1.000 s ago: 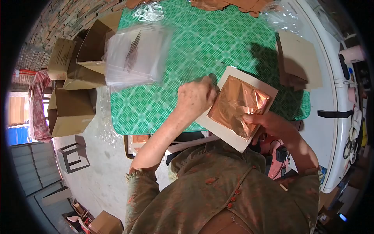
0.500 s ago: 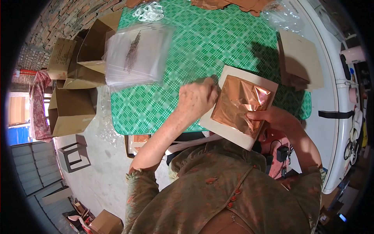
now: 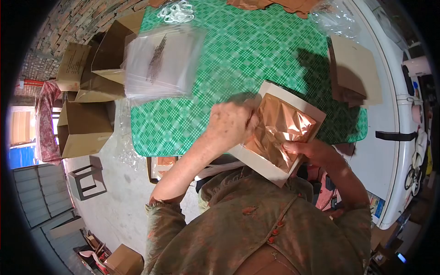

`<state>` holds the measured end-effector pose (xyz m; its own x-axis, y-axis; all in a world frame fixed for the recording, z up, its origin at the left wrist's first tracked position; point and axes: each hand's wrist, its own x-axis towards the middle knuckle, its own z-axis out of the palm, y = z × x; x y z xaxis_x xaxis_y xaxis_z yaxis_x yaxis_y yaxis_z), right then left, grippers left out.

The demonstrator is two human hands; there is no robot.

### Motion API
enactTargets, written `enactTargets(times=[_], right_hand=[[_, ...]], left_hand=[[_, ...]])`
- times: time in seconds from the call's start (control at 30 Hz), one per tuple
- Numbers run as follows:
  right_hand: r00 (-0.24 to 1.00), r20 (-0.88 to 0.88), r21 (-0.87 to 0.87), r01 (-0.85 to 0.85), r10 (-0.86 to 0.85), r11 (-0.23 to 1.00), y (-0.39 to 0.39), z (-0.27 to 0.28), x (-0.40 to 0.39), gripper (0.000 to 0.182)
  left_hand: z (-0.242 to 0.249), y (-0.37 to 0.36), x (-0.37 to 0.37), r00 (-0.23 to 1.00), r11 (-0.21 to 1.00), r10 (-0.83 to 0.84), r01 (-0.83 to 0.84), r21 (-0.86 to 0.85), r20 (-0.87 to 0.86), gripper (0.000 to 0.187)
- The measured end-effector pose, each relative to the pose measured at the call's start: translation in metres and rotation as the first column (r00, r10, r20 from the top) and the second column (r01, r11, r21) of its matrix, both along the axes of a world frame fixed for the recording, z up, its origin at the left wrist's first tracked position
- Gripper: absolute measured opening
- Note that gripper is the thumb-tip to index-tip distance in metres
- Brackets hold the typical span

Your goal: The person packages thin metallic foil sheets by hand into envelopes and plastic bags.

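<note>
A cream-coloured board [image 3: 262, 166] with a shiny copper-coloured foil sheet [image 3: 276, 120] on it is held tilted over the table's near edge. My right hand [image 3: 309, 150] grips its right side, the thumb lying on the foil and the other fingers underneath. At the board's left edge is my left hand [image 3: 231, 123], its fingers curled and pressed together against the edge; what they pinch is too small to make out. The foil looks creased and catches the light.
On the green checked table [image 3: 229, 55] lie a stack of clear plastic sleeves [image 3: 181, 64], white loops [image 3: 176, 12] and brown pieces [image 3: 275, 4]. Cream boards [image 3: 355, 68] are stacked at the right. Open cardboard boxes [image 3: 87, 130] stand left of the table, near a grey frame [image 3: 87, 178].
The board has tilted and shifted slightly down and left, its side edge now showing more. My right hand has moved a little left and down with it.
</note>
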<state>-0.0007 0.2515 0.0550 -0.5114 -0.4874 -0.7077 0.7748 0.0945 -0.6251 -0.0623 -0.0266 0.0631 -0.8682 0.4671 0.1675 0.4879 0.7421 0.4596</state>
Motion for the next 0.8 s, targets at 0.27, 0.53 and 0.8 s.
enactTargets(times=[0.27, 0.53, 0.8], right_hand=[[0.996, 0.037, -0.038, 0.088, -0.086, 0.995, -0.033, 0.011, 0.000, 0.044], [0.971, -0.103, -0.257, 0.184, -0.216, 0.949, -0.051, -0.005, 0.012, 0.050], [0.953, -0.101, -0.309, 0.243, -0.286, 0.919, -0.058, -0.029, 0.020, 0.050]], left_hand=[[0.000, 0.004, 0.000, 0.979, 0.999, -0.035, 0.042, 0.032, -0.199, 0.021], [-0.003, -0.004, -0.012, 0.958, 1.000, -0.003, 0.007, 0.014, -0.288, 0.018], [0.007, 0.006, -0.002, 0.956, 0.991, -0.107, 0.080, -0.108, -0.273, 0.017]])
